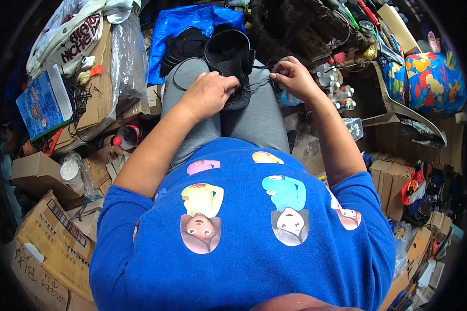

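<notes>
A black shoe upper (pixel 227 47), open at the top with a stitched lower edge, rests between my thighs on grey trousers. My left hand (pixel 208 94) is closed on its near left edge, thumb and forefinger pinched together. To the right of the upper, my right hand (pixel 294 78) pinches a thin dark thread (pixel 259 81) that runs back toward the shoe. Whether a needle is in those fingers is too small to tell. Loops of the same dark thread lie over my left knee.
More black pieces (pixel 184 49) lie on a blue plastic sheet (pixel 163 26) beyond my knees. Several small bottles (pixel 337 88) stand right of my right forearm. Cardboard boxes (pixel 57 233) and a blue book (pixel 44 101) are on the left; a colourful patterned bundle (pixel 436 78) sits far right.
</notes>
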A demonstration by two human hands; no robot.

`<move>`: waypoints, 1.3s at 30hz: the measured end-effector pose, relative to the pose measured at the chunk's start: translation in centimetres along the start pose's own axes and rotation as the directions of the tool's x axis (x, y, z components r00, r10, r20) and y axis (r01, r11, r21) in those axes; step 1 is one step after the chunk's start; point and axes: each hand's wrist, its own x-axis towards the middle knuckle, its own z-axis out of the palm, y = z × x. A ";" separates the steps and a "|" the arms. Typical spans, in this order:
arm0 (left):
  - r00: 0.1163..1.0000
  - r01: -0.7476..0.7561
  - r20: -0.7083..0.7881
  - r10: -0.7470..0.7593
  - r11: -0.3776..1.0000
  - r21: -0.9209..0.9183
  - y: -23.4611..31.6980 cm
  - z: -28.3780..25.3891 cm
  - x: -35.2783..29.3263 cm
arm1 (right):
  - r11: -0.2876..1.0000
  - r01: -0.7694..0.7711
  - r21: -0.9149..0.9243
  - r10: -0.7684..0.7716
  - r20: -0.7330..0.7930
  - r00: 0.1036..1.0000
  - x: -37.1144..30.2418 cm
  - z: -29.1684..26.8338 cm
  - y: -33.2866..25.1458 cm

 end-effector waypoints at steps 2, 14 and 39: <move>1.000 0.001 -0.005 -0.001 1.000 0.004 0.0 0.0 -0.1 | 0.989 0.120 -0.086 -0.131 -0.137 0.982 -0.2 -0.4 -0.6; 0.994 -0.110 0.015 0.109 0.968 0.227 0.1 -1.4 -0.9 | 0.615 0.599 -0.512 -0.484 0.354 0.800 -0.1 0.8 -5.6; 0.439 0.018 -0.405 -0.802 0.458 -0.889 -13.4 -15.1 -19.8 | 0.670 -0.038 0.741 0.508 -0.421 0.752 -7.8 -12.6 8.1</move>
